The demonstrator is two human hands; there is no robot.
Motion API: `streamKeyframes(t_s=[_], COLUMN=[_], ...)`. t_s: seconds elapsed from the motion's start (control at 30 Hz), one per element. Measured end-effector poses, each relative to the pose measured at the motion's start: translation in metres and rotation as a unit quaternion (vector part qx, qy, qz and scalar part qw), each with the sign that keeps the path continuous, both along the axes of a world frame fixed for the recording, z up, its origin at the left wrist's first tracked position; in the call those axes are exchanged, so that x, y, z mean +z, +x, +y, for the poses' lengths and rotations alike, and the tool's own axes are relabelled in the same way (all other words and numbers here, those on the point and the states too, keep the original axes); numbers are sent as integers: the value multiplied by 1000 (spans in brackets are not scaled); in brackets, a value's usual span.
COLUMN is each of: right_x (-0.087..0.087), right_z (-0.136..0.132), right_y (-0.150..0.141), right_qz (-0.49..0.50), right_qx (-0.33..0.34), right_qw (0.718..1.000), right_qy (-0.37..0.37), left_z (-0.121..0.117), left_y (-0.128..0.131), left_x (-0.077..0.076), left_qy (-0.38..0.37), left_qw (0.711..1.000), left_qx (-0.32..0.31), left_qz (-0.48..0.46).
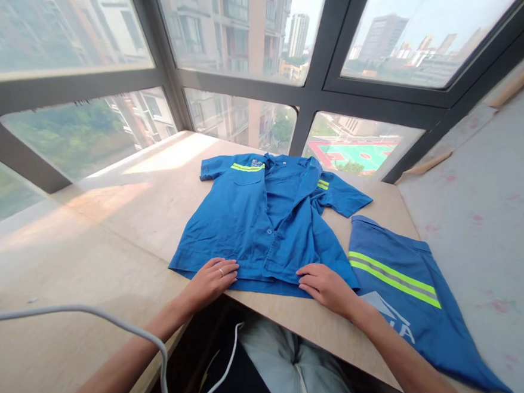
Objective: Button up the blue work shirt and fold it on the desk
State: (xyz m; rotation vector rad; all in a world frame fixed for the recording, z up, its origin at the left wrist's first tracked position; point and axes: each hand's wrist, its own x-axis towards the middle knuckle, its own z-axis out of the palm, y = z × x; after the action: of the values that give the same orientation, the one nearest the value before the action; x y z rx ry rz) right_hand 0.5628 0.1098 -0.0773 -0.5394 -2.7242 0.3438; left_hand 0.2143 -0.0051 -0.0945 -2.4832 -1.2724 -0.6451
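Observation:
A blue short-sleeved work shirt lies spread face up on the pale wooden tabletop, its collar towards the window. Yellow-green reflective bands cross the chest, one button shows as fastened low on the front, and the upper front gapes. My left hand, a ring on one finger, rests flat on the lower hem. On the other front panel, near its bottom edge, lies my right hand, fingers slightly bent and apart; its thumb is hidden. Beside that wrist is a folded blue garment with a reflective stripe and white print.
A white cable loops across the left foreground, over my left forearm. Dark-framed windows border the tabletop at the back. A flower-patterned wall closes off the right side. My legs are below the front edge.

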Motion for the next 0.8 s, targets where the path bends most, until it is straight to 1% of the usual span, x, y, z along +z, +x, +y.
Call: streamKeyframes(t_s=[0.03,0.1,0.23,0.33,0.4,0.5,0.57,0.63,0.67,0.7,0.73,0.8], right_x=[-2,-2,3,3,6,21,37,51,55,55,53,41], right_z=[0,0,-3,-3,0,5,6,2,-2,-6,-10,-16], right_y=[0,-2,-7,-11,-14,-17,-19,-20,-20,-20,-19,-17], right_qz=[-1,-5,-12,-3,5,33,82,144,162,163,145,76], right_qx=[-5,-4,16,27,21,-29,-72,-95,-92,-75,-47,18], right_qw=[1000,1000,999,999,999,999,994,985,982,983,988,997], right_qy=[-1,7,31,35,33,26,23,24,26,26,26,16], left_z=[0,1,4,9,15,24,28,26,23,19,14,3], left_y=[0,2,10,14,15,17,21,26,29,32,34,36], left_x=[-3,-3,6,11,16,34,50,63,66,67,65,53], left_qy=[-2,-10,-45,-44,-36,-10,15,26,26,25,18,-6], left_qw=[1000,1000,999,999,999,1000,999,997,997,997,998,999], left_qx=[-1,-2,-2,-7,-6,23,41,42,35,27,19,6], left_qz=[-6,-17,-13,8,15,1,-30,-59,-65,-66,-61,-37])
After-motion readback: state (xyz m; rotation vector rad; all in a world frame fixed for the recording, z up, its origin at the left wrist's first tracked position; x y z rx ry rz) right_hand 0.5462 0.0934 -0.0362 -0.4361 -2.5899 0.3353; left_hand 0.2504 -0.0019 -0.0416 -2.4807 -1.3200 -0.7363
